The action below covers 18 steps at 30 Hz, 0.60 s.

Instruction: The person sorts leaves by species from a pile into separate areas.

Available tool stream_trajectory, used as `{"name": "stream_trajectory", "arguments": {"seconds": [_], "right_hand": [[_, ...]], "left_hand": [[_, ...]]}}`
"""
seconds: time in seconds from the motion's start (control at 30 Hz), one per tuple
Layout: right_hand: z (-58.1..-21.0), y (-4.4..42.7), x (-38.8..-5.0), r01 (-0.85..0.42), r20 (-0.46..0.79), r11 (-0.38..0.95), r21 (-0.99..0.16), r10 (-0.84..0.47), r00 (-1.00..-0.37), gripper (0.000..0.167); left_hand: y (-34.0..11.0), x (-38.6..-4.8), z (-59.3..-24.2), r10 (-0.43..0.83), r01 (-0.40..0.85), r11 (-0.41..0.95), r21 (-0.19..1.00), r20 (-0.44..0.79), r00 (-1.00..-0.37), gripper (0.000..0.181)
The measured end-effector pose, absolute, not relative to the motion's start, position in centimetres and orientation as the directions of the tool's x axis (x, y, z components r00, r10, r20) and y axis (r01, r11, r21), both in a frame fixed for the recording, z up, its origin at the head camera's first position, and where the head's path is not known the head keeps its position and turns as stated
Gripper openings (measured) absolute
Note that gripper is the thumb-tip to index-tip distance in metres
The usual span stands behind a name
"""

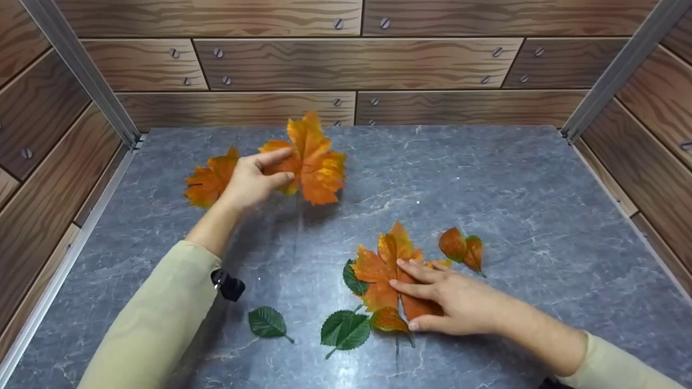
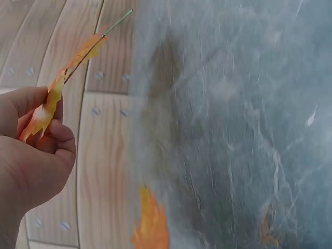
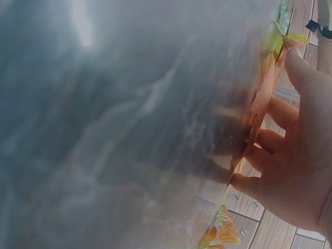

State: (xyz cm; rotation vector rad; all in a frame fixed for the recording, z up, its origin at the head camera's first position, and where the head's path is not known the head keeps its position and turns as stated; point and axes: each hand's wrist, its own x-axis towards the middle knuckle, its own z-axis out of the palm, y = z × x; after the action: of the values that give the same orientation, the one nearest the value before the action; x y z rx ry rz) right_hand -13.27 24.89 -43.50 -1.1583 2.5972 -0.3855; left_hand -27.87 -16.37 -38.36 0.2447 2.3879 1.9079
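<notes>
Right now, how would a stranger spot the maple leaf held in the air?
Over the far-left part of the gray marbled tabletop, find the left hand. It pinches an orange-yellow maple leaf; the neighbouring maple leaf, partly hidden behind that hand, is not gripped.

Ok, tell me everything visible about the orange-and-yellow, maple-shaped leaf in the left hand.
This orange-and-yellow leaf has jagged lobes, visible veins and a thin green stem, and looks like artificial fabric. The bare left hand pinches one side between thumb and fingers, holding it raised above the grey marbled tabletop.
</notes>
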Motion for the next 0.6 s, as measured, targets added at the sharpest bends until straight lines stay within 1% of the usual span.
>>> {"name": "stream_trajectory", "arguments": {"seconds": [0.17,0.37,0.47,0.6], "right_hand": [[-43.3,24.8,-13.2,-0.672,-0.149,0.648,-0.357,-0.75,-0.644,0.074],[-43.3,24.9,-13.2,-0.676,-0.146,0.641,-0.364,-0.756,-0.638,0.074],[-43.4,24.9,-13.3,-0.681,-0.14,0.635,-0.364,-0.76,-0.635,0.074],[-43.4,24.9,-13.3,-0.678,-0.143,0.635,-0.371,-0.76,-0.634,0.073]], "left_hand": [[-17.1,-29.2,-39.5,0.124,0.017,0.181,0.983,-0.006,-0.992,0.054],[-16.8,-30.3,-40.9,0.093,-0.033,0.146,0.989,-0.047,-0.995,0.055],[-16.4,-30.7,-41.7,0.1,-0.031,0.169,0.985,-0.049,-0.994,0.055],[-15.6,-31.2,-42.8,0.123,0.014,0.263,0.965,-0.019,-0.992,0.053]]}}
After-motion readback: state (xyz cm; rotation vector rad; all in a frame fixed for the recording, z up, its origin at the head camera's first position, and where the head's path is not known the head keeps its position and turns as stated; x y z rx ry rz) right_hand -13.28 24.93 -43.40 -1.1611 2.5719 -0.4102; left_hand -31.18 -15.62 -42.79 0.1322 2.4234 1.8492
